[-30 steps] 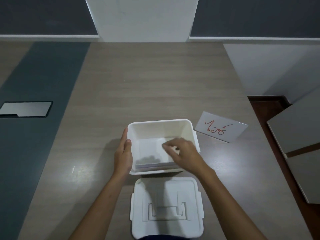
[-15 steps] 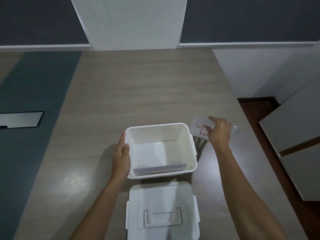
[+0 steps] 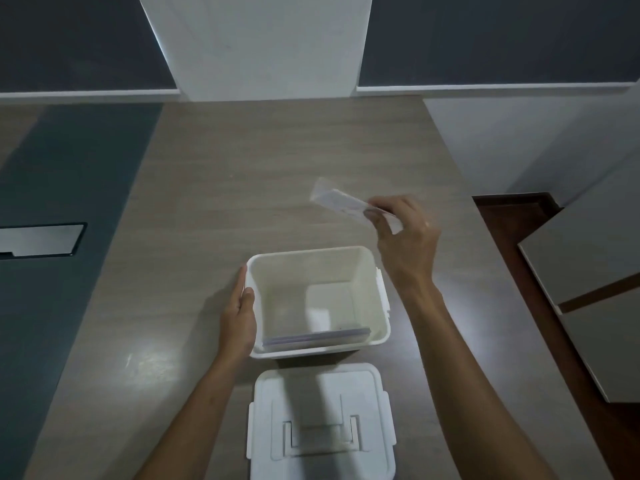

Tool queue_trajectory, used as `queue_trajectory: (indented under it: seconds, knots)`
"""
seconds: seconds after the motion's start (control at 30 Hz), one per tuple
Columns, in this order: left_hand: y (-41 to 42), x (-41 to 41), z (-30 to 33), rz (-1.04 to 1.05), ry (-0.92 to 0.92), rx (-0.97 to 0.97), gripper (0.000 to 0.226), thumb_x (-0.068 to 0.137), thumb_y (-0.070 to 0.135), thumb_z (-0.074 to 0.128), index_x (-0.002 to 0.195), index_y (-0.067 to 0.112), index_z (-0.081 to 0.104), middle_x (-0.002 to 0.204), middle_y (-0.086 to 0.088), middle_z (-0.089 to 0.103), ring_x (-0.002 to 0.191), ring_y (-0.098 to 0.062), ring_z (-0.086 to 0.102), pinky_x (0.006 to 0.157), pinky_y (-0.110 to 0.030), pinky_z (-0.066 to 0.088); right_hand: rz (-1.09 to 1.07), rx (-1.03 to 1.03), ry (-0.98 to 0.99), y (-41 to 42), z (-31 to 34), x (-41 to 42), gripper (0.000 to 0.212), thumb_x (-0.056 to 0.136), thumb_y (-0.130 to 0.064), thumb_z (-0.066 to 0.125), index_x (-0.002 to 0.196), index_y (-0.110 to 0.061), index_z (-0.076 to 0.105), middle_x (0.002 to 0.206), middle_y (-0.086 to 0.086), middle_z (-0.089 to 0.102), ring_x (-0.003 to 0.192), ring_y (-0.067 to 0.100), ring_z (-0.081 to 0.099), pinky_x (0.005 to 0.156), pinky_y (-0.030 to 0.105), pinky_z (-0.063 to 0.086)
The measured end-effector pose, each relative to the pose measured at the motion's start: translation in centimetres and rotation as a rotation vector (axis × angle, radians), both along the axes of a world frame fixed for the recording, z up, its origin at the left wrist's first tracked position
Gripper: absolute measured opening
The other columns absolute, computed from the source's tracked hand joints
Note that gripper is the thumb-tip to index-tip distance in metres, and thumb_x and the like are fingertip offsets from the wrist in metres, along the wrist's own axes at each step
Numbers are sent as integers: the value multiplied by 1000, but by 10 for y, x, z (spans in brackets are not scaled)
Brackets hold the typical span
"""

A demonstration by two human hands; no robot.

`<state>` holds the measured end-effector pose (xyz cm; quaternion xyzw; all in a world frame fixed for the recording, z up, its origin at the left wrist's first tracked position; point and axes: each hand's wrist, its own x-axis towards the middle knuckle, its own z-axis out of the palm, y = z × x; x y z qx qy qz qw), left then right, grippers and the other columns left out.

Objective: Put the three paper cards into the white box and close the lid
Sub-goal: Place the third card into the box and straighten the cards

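Observation:
The white box (image 3: pixel 377 296) stands open on the wooden table, its lid (image 3: pixel 320 427) lying flat just in front of it. Inside, paper cards (image 3: pixel 315 337) lean against the near wall; I cannot tell how many. My left hand (image 3: pixel 239 320) rests against the box's left wall. My right hand (image 3: pixel 405 237) is raised above and behind the box's right corner, pinching a white paper card (image 3: pixel 341 200) that is blurred and tilted, seen nearly edge-on.
The wooden table (image 3: pixel 277 174) stretches back to a white pillar (image 3: pixel 256 46). A dark strip with a grey rectangular plate (image 3: pixel 41 239) runs along the left. Grey panels (image 3: pixel 595 289) and dark floor lie beyond the table's right edge.
My right hand left the box, reached right to the card with red writing on the table, took hold of it and lifted it up. My left hand stayed on the box.

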<state>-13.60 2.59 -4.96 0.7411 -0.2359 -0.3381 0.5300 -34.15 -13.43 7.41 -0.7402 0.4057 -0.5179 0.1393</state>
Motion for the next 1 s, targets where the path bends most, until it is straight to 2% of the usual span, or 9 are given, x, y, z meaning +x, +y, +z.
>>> queue_trajectory:
  seconds: [0.1,0.23,0.33,0.43,0.7,0.77,0.87,0.93,1.0]
  knots:
    - [0,-1,1,26,20,-30,44,101,22,40,139,44,44,131,36,45,115,15,44,81,6,30,176,-29,22,28,4,17,7,81,-5,80,88,-8,77,86,5,74,79,15,66,77,22,51]
    - [1,-1,0,19,33,-27,43,102,25,39,140,45,43,135,24,47,122,2,44,99,-15,33,335,125,133,59,-24,26,12,78,-2,82,87,-8,79,84,4,76,78,18,68,78,26,54]
    - [2,0,-1,7,44,-46,45,101,21,38,140,45,42,137,28,42,125,6,39,97,-11,28,435,335,320,73,-49,25,10,81,-7,79,91,-10,80,89,5,76,82,21,69,80,38,55]
    - [2,1,-3,8,49,-56,46,100,20,39,139,45,43,136,30,42,123,11,39,93,-6,27,492,503,475,79,-69,22,12,86,-14,75,97,-15,80,95,3,75,88,20,67,83,38,52]
    - [0,3,-8,9,66,-48,45,100,24,39,137,50,42,136,31,42,123,12,37,96,-11,26,561,677,585,95,-79,13,17,93,-30,62,97,-24,78,100,-9,76,88,12,65,84,36,51]
    - [0,2,-8,-1,59,-52,45,100,25,40,139,47,42,139,27,42,126,7,38,101,-16,27,550,666,562,98,-77,8,20,93,-36,62,99,-25,78,101,-11,77,92,9,66,86,32,52]
    - [0,6,-3,-11,127,-74,48,99,35,41,147,33,36,151,12,37,135,-7,36,115,-33,25,514,600,486,102,-73,-4,22,94,-38,62,104,-26,77,106,-12,76,101,8,66,89,28,50]
    - [2,7,2,-5,240,-53,65,93,55,40,148,21,35,153,-7,38,138,-26,38,116,-48,26,441,498,423,108,-71,-13,20,93,-36,64,104,-25,76,107,-11,74,105,11,61,91,30,49]
    - [11,3,5,40,309,-19,78,86,67,39,139,10,46,142,-21,48,129,-38,46,110,-52,34,326,353,350,115,-73,-24,19,89,-34,69,102,-21,76,105,-7,73,107,13,57,91,29,47]
